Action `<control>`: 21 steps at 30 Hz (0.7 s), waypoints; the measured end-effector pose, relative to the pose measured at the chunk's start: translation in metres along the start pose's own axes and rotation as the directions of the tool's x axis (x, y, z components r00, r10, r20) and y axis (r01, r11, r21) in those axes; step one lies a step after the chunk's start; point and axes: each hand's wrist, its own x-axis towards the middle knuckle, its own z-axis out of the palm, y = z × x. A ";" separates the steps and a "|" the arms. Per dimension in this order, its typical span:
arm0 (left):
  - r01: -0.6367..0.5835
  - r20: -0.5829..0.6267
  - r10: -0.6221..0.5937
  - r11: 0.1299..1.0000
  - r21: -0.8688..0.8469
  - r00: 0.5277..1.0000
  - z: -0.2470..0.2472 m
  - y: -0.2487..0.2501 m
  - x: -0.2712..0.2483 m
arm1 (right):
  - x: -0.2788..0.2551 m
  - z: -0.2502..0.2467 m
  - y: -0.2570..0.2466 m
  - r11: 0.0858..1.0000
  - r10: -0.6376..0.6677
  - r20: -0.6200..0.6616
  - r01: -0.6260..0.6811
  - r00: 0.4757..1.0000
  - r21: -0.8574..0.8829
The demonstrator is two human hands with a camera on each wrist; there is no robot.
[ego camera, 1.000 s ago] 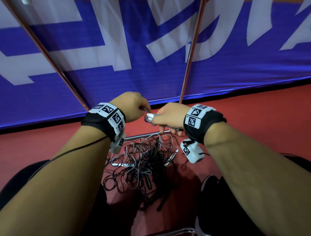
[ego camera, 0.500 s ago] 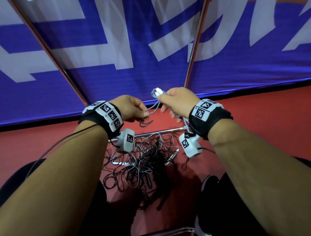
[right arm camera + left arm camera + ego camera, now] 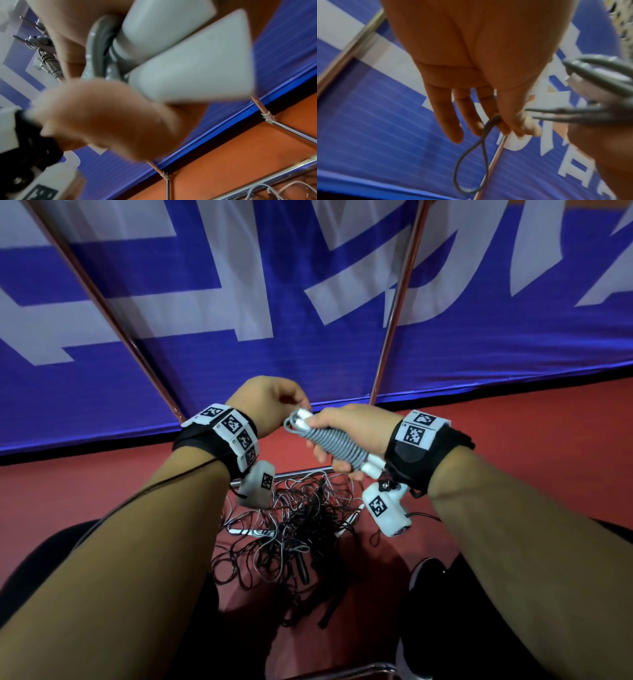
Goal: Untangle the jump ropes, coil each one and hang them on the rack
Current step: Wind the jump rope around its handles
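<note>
My right hand grips a grey jump rope wound tightly round its two white handles, held level in front of me. My left hand meets the bundle's left tip. There its thumb and forefinger pinch the rope's free end loop, which dangles below the fingers. A tangle of black and grey ropes lies on the red floor under my wrists. The rack's copper poles rise against the blue banner.
The rack's metal base bar lies on the floor just behind the tangle. A second slanted pole stands at the left. What looks like another wound rope hangs high in the right wrist view. My legs and shoe flank the tangle.
The right hand has lifted the wound rope and turned it so its coils face me. The left hand has come up to the bundle's tip with the end loop in its fingers.
</note>
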 end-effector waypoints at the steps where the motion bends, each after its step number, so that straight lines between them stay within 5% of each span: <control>1: -0.028 0.018 0.028 1.000 -0.009 0.999 -0.001 0.002 -0.001 | 0.001 0.002 0.001 0.998 0.026 0.021 -0.025 0.999 -0.063; 5: -0.207 0.057 0.202 0.974 0.097 0.978 0.003 0.013 -0.004 | 0.007 0.009 0.006 0.925 0.141 0.020 -0.125 0.990 -0.358; 8: -0.342 0.067 0.336 0.900 0.271 0.939 0.012 0.017 -0.003 | 0.012 0.010 0.015 0.867 0.160 -0.097 -0.187 0.982 -0.461; 16: -0.309 0.044 0.342 0.778 0.547 0.939 0.014 0.016 0.012 | 0.027 -0.014 0.021 0.852 -0.067 -0.456 -0.187 0.887 -0.490; 21: -0.191 -0.019 0.279 0.704 0.684 0.960 0.027 0.018 0.009 | 0.028 -0.017 0.018 0.810 -0.162 -0.534 -0.197 0.830 -0.553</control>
